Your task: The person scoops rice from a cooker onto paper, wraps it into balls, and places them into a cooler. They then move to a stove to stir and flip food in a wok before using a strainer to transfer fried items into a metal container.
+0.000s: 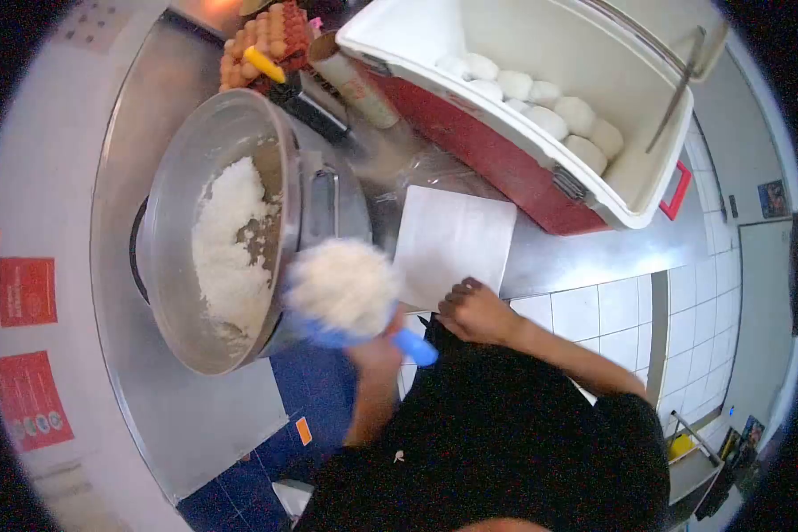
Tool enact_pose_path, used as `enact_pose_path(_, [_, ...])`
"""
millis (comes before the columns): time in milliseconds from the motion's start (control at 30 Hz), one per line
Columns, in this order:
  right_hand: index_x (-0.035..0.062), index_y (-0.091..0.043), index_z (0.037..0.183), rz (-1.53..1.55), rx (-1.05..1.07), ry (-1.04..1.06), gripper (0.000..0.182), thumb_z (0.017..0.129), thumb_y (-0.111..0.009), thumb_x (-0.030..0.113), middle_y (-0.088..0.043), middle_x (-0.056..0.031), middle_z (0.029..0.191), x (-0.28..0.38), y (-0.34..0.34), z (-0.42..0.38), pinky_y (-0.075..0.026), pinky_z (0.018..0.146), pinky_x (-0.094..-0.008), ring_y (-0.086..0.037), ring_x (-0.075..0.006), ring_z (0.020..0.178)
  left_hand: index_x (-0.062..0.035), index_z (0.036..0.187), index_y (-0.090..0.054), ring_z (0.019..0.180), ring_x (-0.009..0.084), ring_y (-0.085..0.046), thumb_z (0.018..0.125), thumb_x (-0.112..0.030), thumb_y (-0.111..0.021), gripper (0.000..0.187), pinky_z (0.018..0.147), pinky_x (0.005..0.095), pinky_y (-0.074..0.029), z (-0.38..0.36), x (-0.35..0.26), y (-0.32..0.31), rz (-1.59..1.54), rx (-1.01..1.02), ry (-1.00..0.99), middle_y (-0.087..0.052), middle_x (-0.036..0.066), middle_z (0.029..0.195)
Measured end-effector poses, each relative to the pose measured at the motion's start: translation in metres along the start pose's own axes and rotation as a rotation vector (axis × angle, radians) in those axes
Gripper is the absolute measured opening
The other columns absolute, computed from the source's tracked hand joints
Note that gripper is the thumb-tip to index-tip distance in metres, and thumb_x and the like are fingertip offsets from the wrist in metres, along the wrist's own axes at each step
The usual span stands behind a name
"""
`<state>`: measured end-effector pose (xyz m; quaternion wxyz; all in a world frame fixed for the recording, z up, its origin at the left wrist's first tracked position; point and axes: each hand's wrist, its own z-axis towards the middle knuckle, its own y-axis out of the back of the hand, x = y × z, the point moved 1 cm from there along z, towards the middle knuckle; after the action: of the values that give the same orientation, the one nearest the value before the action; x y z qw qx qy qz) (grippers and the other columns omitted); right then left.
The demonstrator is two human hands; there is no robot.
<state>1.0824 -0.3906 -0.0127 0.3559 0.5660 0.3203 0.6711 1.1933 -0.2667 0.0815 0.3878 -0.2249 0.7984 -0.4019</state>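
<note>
My left hand (377,355) is closed round the handle of a blue scoop (414,348), blurred by motion. A heap of white, crumbly food (344,285), like flour or grated cheese, fills the scoop. It is held beside the rim of a large translucent tub (176,293), which lies tilted with more white crumbly food (226,239) inside. At the near edge of a flat white sheet or bag (457,235) on the steel table, my right hand (477,312) has its fingers curled against the lower corner. Its fingertips are partly hidden.
A red and white cooler box (496,155) stands open at the back right, with several pale dough-like rounds (550,111) inside. Egg trays (266,40), a cardboard tube (355,80) and a yellow-handled tool (264,64) sit behind the tub. The steel table (186,417) ends before blue floor tiles (315,390).
</note>
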Motion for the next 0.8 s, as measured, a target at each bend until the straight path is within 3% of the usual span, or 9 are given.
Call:
enact_pose_path(33, [0.0043, -0.063, 0.089, -0.018, 0.059, -0.003, 0.022, 0.083, -0.062, 0.026, -0.064, -0.0103, 0.09, -0.008, -0.032, -0.018, -0.044, 0.09, -0.0428, -0.06, -0.0271, 0.096, -0.0117, 0.117, -0.051, 0.048, 0.0113, -0.039, 0.091, -0.058, -0.04, 0.054, 0.042, 0.0245, -0.035, 0.009, 0.02, 0.033, 0.098, 0.144, 0.13, -0.053, 0.002, 0.083])
enact_pose_path(167, [0.003, -0.059, 0.111, -0.004, 0.012, -0.038, 0.036, 0.082, -0.061, 0.025, -0.056, -0.0133, 0.119, -0.036, -0.104, -0.068, -0.033, 0.108, -0.0448, -0.048, -0.0287, 0.12, -0.0089, 0.112, -0.053, 0.053, 0.0147, -0.047, 0.095, -0.047, -0.042, 0.043, 0.047, 0.0287, -0.04, 0.035, 0.076, 0.069, 0.56, -0.108, -0.101, -0.056, 0.004, 0.087])
enact_pose_path(233, [0.0027, -0.056, 0.118, -0.013, 0.034, -0.057, 0.041, 0.082, -0.061, 0.024, -0.052, -0.014, 0.126, -0.044, -0.125, -0.081, -0.028, 0.112, -0.0449, -0.044, -0.0294, 0.125, -0.0086, 0.119, -0.051, 0.069, 0.0238, -0.06, 0.094, -0.037, -0.049, 0.038, 0.06, 0.039, -0.048, 0.054, 0.096, 0.083, 1.587, 0.1, -1.24, -0.06, 0.008, 0.097])
enact_pose_path(267, [0.0024, -0.055, 0.119, -0.025, -0.016, -0.039, 0.042, 0.082, -0.061, 0.022, -0.052, -0.014, 0.126, -0.048, -0.133, -0.085, -0.028, 0.112, -0.0452, -0.044, -0.0302, 0.124, -0.0125, 0.128, -0.048, 0.087, 0.0341, -0.064, 0.091, -0.032, -0.057, 0.043, 0.073, 0.0481, -0.049, 0.056, 0.106, 0.095, 1.674, 0.256, -1.037, -0.061, 0.013, 0.106])
enact_pose_path(300, [0.0021, -0.054, 0.12, -0.037, -0.064, -0.016, 0.044, 0.082, -0.061, 0.021, -0.052, -0.0141, 0.126, -0.051, -0.136, -0.09, -0.028, 0.112, -0.0454, -0.045, -0.031, 0.123, -0.0125, 0.128, -0.048, 0.087, 0.0341, -0.064, 0.091, -0.032, -0.057, 0.043, 0.073, 0.0481, -0.049, 0.062, 0.116, 0.114, 1.676, 0.259, -1.033, -0.061, 0.013, 0.106])
enact_pose_path(400, [0.0021, -0.055, 0.119, 0.004, -0.124, -0.023, 0.041, 0.081, -0.061, 0.017, -0.052, -0.0138, 0.122, -0.058, -0.147, -0.099, -0.03, 0.11, -0.045, -0.045, -0.0309, 0.122, -0.0179, 0.13, -0.047, 0.089, 0.0392, -0.063, 0.087, -0.039, -0.061, 0.05, 0.073, 0.05, -0.05, 0.078, 0.131, 0.136, 2.151, 0.276, -0.545, -0.061, 0.016, 0.107])
enact_pose_path(633, [0.0018, -0.057, 0.113, -0.087, -0.207, -0.12, 0.036, 0.079, -0.06, 0.014, -0.054, -0.0121, 0.119, -0.061, -0.137, -0.103, -0.036, 0.106, -0.0431, -0.049, -0.0294, 0.118, -0.02, 0.133, -0.043, 0.089, 0.0402, -0.064, 0.084, -0.046, -0.062, 0.059, 0.072, 0.0491, -0.05, 0.066, 0.132, 0.117, 2.195, 0.36, -0.565, -0.065, 0.02, 0.101])
enact_pose_path(700, [0.0024, -0.058, 0.112, -0.084, -0.217, -0.101, 0.037, 0.078, -0.059, 0.016, -0.054, -0.0121, 0.12, -0.066, -0.144, -0.104, -0.035, 0.107, -0.0431, -0.048, -0.0297, 0.12, -0.0171, 0.131, -0.042, 0.094, 0.0396, -0.063, 0.081, -0.051, -0.064, 0.064, 0.079, 0.0488, -0.049, 0.067, 0.139, 0.109, 2.265, 0.138, -0.078, -0.065, 0.017, 0.108])
enact_pose_path(800, [0.0028, -0.059, 0.11, -0.078, -0.224, -0.078, 0.036, 0.077, -0.058, 0.018, -0.056, -0.0122, 0.12, -0.068, -0.139, -0.105, -0.035, 0.106, -0.0429, -0.048, -0.0299, 0.119, -0.0179, 0.132, -0.039, 0.088, 0.0407, -0.064, 0.081, -0.052, -0.064, 0.067, 0.077, 0.0485, -0.05, 0.079, 0.14, 0.112, 2.327, 0.134, -0.105, -0.067, 0.015, 0.101])
